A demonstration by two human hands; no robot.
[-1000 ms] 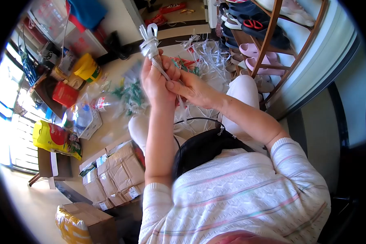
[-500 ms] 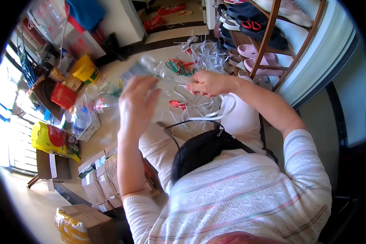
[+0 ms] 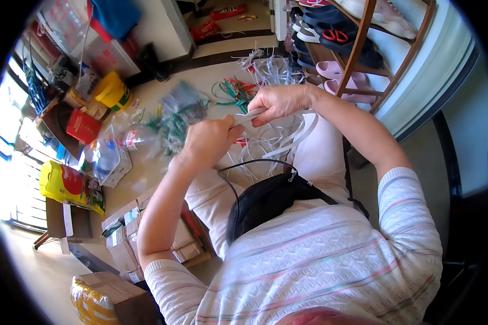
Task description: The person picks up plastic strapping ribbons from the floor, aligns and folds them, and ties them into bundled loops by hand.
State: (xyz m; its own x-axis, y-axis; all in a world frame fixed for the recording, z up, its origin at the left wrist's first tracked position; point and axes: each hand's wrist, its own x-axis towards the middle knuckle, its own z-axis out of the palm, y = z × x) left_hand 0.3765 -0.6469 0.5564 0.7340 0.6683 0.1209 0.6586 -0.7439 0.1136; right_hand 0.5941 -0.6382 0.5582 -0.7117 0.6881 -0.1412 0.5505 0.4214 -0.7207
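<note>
A white strip (image 3: 250,116) runs between my two hands over the floor. My left hand (image 3: 209,138) is closed round its near end, knuckles up. Further right, my right hand (image 3: 279,103) pinches the same strip between thumb and fingers. A loop of white strip (image 3: 303,134) hangs below my right hand, over my trouser leg. Under and behind my hands lie tangled white strips (image 3: 274,70) and a green bundle (image 3: 235,93) with red pieces.
A shoe rack (image 3: 358,46) with slippers stands at the right. Cardboard boxes (image 3: 127,246) are at the lower left. Further up are a yellow bucket (image 3: 113,91), a red box (image 3: 83,125), a clear plastic container (image 3: 114,165) and a yellow bag (image 3: 73,184).
The knotted white bundle held a second ago no longer shows in my hands. My hands parted, then my left hand came back toward my right and closed on the strip.
</note>
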